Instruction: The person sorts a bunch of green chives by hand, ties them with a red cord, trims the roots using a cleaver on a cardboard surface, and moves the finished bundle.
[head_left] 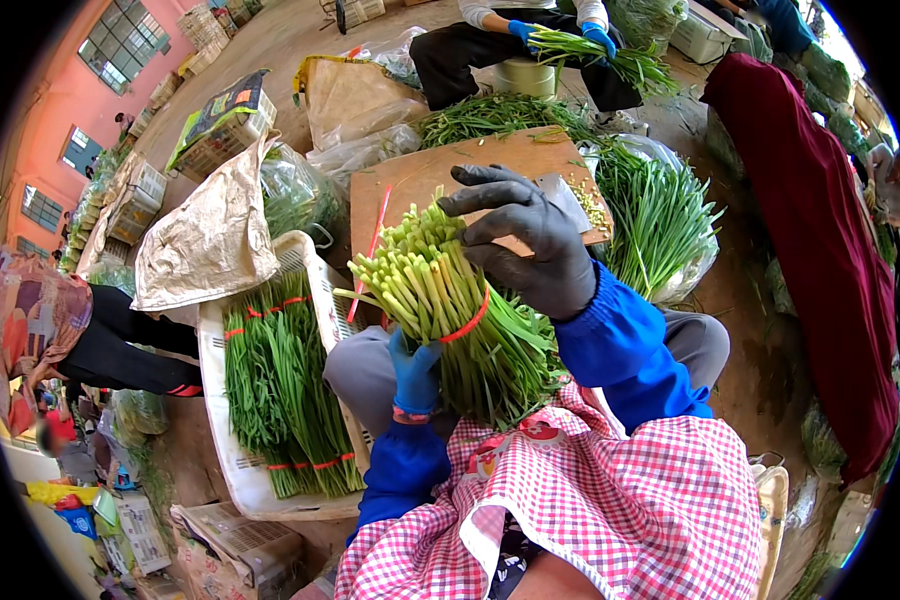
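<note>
My left hand point(415, 375), in a blue glove, grips a thick bunch of garlic chives point(440, 275) from its left side, above my lap. A red band point(467, 318) circles the bunch, whose pale cut ends point up and away from me. My right hand point(525, 235), in a dark grey glove, is beside the cut ends at their upper right. Its fingers are apart and slightly bent, with nothing visible held in them; whether they touch the stalks I cannot tell. Behind it, a broad metal blade point(564, 202) lies on the wooden board point(410, 180).
Left of me, a white crate point(315, 290) holds red-banded bunches point(290, 390). A red strip point(378, 235) and cut bits point(588, 205) lie on the board. Loose chives point(660, 215) are piled at its right. Across, another person's blue-gloved hands point(598, 40) hold greens. Maroon cloth point(800, 230) stretches along the right.
</note>
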Available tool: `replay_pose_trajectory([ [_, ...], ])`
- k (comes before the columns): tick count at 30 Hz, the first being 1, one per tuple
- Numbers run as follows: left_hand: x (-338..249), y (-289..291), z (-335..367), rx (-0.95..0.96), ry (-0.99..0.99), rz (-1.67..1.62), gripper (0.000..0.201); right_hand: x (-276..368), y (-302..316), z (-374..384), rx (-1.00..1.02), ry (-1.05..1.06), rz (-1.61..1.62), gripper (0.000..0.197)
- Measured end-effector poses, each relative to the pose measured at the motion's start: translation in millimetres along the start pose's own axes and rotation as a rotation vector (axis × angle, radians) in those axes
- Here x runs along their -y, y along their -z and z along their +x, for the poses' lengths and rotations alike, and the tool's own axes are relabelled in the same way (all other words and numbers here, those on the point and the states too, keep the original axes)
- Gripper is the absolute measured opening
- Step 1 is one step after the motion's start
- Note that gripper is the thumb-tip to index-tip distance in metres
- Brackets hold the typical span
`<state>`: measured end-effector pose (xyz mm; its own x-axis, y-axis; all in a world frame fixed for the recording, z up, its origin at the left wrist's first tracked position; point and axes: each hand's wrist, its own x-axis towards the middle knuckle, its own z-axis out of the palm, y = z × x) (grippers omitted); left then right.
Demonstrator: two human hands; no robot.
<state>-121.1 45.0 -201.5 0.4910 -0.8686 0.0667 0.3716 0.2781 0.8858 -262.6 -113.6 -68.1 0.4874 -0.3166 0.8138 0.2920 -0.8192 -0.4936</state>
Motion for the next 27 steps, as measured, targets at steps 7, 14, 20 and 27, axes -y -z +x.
replay_pose_trajectory([
  [7, 2.5, 5.5, -7.7, -0.050, 0.065, -0.006, 0.047, -3.9, 43.0, 1.7, -0.276, -0.038, 0.954, 0.049],
  [14, 12.6, 25.1, -16.2, 0.111, 0.072, -0.052, 0.080, -14.7, 44.5, 0.0, 0.102, -0.493, 0.488, 0.025],
  [20, 18.0, 39.8, -20.4, 0.123, 0.115, -0.035, 0.088, -20.0, 31.3, 5.1, 0.281, -0.196, 0.409, 0.019],
  [27, 14.5, 38.5, -24.3, 0.073, 0.172, -0.072, 0.089, -24.6, 32.0, 8.0, -0.027, -0.104, 0.695, 0.019],
])
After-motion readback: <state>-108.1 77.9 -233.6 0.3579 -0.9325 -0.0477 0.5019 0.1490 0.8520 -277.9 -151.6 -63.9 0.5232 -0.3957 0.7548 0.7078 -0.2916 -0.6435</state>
